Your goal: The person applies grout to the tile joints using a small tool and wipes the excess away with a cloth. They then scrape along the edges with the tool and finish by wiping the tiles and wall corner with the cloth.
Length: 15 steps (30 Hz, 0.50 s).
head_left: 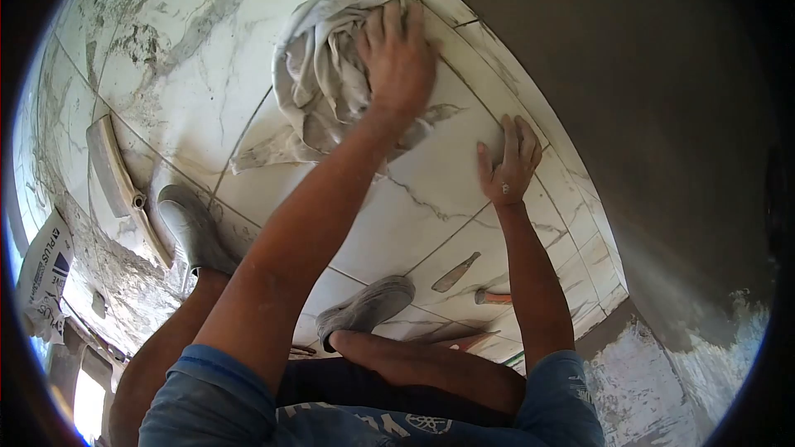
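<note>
My left hand (402, 58) reaches far forward and bears down on a crumpled, greyish-white rag (319, 66), its fingers curled over the cloth's right side by the foot of the wall. The rag lies bunched on marble-patterned floor tiles (431, 190), with a loose corner trailing toward me. Farther right, my right hand (511, 164) rests by the tile edge along the wall, fingers apart and nothing in it. A small pale spot shows near its wrist.
A long-bladed tool with a wooden handle (124, 182) lies left of my grey boot (195, 228). Near my other boot (368, 308) are a flat narrow blade (456, 271) and an orange-handled tool (494, 296). A printed sack (45, 273) stands left; a grey plastered wall (629, 99) rises right.
</note>
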Motion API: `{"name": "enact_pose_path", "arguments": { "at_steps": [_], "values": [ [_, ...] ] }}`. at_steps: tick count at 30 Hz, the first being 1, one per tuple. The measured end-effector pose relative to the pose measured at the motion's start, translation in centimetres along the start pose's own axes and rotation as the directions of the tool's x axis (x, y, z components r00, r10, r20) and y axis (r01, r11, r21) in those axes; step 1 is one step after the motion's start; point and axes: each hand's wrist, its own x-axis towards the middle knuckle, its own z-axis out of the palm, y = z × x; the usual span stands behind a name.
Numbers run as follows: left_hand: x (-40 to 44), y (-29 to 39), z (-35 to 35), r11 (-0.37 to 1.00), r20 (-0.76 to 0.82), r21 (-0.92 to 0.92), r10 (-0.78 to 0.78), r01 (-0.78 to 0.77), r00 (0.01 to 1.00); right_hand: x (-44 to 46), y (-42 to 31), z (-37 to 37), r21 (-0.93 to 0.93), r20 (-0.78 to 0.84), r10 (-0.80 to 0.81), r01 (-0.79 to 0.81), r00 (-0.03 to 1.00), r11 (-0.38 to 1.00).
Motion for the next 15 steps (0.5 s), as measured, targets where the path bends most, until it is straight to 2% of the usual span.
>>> {"name": "enact_pose_path", "arguments": {
  "at_steps": [1,3,4,5,7,8,9,11,12,13,15],
  "values": [
    [1.0,-1.0,0.5,1.000,0.000,0.000,0.003,-0.003,1.000,0.0,0.0,0.0,-0.004,0.007,0.005,-0.005,1.000,1.000],
    [2.5,-2.6,1.3,0.980,-0.038,-0.197,-0.041,0.032,0.998,-0.1,0.0,-0.1,-0.009,0.015,0.012,-0.012,1.000,1.000],
    [3.3,-3.0,1.4,0.943,-0.122,-0.334,-0.057,0.013,0.991,-0.2,0.0,-0.1,-0.005,0.019,0.015,-0.015,1.000,1.000],
    [3.8,-3.0,0.6,0.943,-0.124,-0.333,-0.057,0.012,0.991,0.0,0.0,-0.1,0.001,0.020,0.015,-0.015,1.000,1.000],
    [3.8,-2.6,-1.7,0.993,-0.056,-0.104,-0.054,0.048,0.997,-0.1,0.0,-0.1,0.001,0.027,0.019,-0.019,0.999,1.000],
    [3.7,-2.4,-3.2,0.987,0.001,0.160,0.012,-0.012,1.000,0.0,0.0,-0.1,-0.002,0.034,0.024,-0.024,0.999,1.000],
    [3.7,-3.3,-3.2,0.987,0.002,0.160,0.010,-0.010,1.000,0.1,0.1,0.0,-0.002,0.036,0.022,-0.022,0.999,1.000],
    [3.6,-5.2,-3.4,0.950,-0.029,0.307,0.075,-0.062,0.997,-0.1,0.1,0.1,0.013,0.003,0.009,-0.009,1.000,1.000],
    [3.9,-5.8,-3.3,0.975,0.027,0.218,0.028,-0.033,0.999,-0.2,0.1,0.1,0.015,0.003,0.009,-0.009,1.000,1.000],
    [4.1,-5.9,-2.9,0.975,0.026,0.220,0.028,-0.033,0.999,-0.2,0.1,0.0,0.009,0.017,0.016,-0.016,1.000,1.000],
    [4.5,-4.6,-1.8,1.000,0.241,0.014,-0.006,0.003,0.971,-0.2,0.0,-0.1,0.006,0.034,0.022,-0.022,0.999,1.000]
  ]
}}
